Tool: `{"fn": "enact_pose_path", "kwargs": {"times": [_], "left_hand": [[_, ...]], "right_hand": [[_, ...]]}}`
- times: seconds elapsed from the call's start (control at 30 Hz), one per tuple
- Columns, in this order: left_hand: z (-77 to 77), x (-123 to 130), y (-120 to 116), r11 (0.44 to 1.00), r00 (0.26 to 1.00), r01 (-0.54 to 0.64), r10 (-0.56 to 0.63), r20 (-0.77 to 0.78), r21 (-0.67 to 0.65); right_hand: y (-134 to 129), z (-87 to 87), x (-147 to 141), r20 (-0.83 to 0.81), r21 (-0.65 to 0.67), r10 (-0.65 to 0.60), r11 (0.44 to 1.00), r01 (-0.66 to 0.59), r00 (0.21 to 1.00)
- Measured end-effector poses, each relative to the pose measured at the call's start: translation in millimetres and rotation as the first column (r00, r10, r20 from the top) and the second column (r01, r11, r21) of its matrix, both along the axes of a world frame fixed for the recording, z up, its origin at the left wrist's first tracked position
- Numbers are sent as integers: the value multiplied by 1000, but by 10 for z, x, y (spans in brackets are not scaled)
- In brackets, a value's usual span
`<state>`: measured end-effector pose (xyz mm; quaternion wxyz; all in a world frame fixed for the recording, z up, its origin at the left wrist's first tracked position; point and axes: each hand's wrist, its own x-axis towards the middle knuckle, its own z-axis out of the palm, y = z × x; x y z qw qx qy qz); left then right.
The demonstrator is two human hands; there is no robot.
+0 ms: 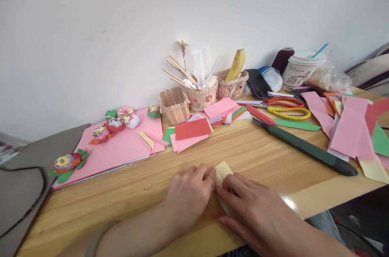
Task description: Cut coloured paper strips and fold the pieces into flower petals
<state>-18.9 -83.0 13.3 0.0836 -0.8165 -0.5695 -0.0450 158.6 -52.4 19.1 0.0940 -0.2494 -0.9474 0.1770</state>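
A small piece of pale yellow paper, creased along its length, lies on the wooden table between my hands. My left hand is closed, its fingertips gripping the left edge of the paper. From the right, my right hand pinches and presses the same paper with thumb and curled fingers. Both hands cover most of the paper, so its lower fold is only partly seen. Beyond them lies a stack of cut paper topped by a red rectangle. A folded yellow strip rests at the left on a pink sheet.
Several folded paper flowers sit on the pink sheet. Small wooden baskets stand along the wall, one holding a banana. To the right are a green utility knife, yellow-and-red-handled scissors, loose coloured strips and a lidded cup.
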Motion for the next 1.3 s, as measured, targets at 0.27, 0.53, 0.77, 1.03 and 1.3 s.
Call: {"fn": "enact_pose_path", "kwargs": {"times": [0.27, 0.53, 0.77, 1.03, 1.3], "left_hand": [[-64, -43, 16, 992, 994, 81, -73, -85, 96], [-66, -47, 1, 971, 986, 148, -130, -102, 189], [-60, -40, 8, 967, 986, 153, -136, -93, 202], [-101, -46, 29, 980, 995, 95, -99, 15, 176], [-88, -54, 74, 968, 990, 87, -110, 89, 236]], "right_hand": [[279, -126, 56, -122, 100, -330, 934, 343, 936], [381, -111, -54, -104, -18, -489, 872, 489, 866], [387, -105, -47, -87, -134, -495, 866, 483, 864], [264, -201, 7, -252, 252, -278, 906, 341, 927], [203, -160, 32, -236, 392, -82, 904, 172, 968]]}}
